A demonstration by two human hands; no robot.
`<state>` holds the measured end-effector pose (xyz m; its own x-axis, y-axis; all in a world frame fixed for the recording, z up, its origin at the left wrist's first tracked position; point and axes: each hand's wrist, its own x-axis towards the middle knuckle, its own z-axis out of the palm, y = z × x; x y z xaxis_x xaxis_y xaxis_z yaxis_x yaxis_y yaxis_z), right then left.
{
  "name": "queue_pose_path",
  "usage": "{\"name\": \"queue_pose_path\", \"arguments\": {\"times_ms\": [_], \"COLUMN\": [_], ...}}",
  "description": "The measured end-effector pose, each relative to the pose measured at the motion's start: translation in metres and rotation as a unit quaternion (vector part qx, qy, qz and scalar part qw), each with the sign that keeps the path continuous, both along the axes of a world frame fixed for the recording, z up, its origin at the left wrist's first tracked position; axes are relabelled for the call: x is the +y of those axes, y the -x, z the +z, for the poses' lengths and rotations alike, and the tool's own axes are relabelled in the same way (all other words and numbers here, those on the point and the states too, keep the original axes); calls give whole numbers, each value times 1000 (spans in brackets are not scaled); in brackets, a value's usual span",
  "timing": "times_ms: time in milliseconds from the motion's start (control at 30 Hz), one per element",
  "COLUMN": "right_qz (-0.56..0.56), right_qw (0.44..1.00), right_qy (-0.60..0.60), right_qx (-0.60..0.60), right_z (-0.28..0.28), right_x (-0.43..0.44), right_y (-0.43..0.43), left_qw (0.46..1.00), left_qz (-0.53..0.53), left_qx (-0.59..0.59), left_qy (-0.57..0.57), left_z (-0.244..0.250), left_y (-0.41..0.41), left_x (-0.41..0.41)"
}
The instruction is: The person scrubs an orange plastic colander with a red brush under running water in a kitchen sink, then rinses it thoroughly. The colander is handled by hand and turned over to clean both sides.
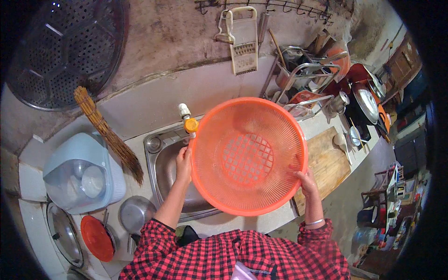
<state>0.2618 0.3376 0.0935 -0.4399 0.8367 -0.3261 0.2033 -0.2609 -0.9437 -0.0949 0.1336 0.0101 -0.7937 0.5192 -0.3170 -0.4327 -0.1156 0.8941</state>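
Observation:
A large round orange plastic colander basket is held up between my hands, its hollow facing me and its slotted base showing. My left hand grips the rim on the left side. On the lower right of the rim, my right hand has its thumb inside, and its fingers show dimly through the wall. Behind the basket is a stainless steel sink, partly hidden by it. A tap with a yellow handle stands close to the basket's left edge.
Left of the sink are a whisk brush of bound twigs, a pale blue lidded dish box and a metal pan. At right lie a wooden cutting board and a metal rack. A grater hangs on the wall.

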Motion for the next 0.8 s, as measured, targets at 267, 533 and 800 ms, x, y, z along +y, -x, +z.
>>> {"name": "queue_pose_path", "arguments": {"times_ms": [267,533,800], "right_qz": [57,74,-22], "right_qw": [998,997,991], "right_qy": [-13,16,-45], "right_qx": [-1,5,125], "right_z": [-9,5,5], "right_x": [20,33,-6], "right_y": [-4,12,16], "left_qw": [997,995,999], "left_qz": [-71,-93,16], "left_qx": [8,-39,-24], "left_qy": [4,1,-20], "left_z": [-14,6,-3], "left_y": [36,39,-32], "left_x": [11,5,-29]}}
